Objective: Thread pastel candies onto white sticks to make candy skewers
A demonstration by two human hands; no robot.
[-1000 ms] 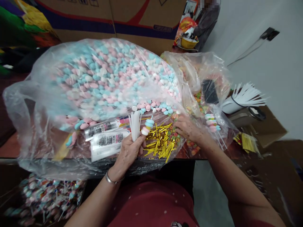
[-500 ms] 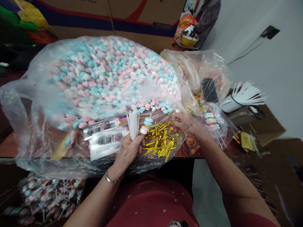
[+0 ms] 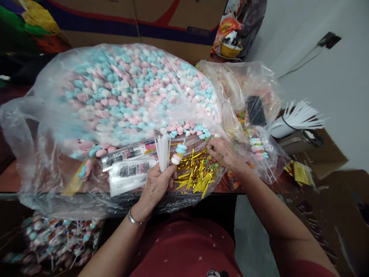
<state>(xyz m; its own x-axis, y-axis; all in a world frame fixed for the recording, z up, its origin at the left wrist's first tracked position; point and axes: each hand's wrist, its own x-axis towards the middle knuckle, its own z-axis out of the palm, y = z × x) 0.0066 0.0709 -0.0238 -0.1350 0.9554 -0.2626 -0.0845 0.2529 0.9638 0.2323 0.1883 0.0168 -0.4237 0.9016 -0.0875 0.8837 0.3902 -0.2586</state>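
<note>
My left hand grips a bundle of white sticks together with a candy skewer, its stick threaded with blue, white, pink and yellowish pieces. Over the small ring-shaped candies, my right hand is closed in a pinch; whatever its fingertips hold is hidden. Gold twist ties lie in a loose pile between the two hands. Behind them, a row of loose pink, blue and white marshmallows spills from a large clear bag.
Printed plastic packets lie left of my left hand. To the right are a finished-looking candy skewer, a dark box and a container of white sticks. Wrapped skewers fill a box below left. A large carton stands behind.
My right hand has risen from the ring candies and shifted slightly left toward the skewer, its fingers drawn closer together. My left hand keeps its grip and has barely moved.
</note>
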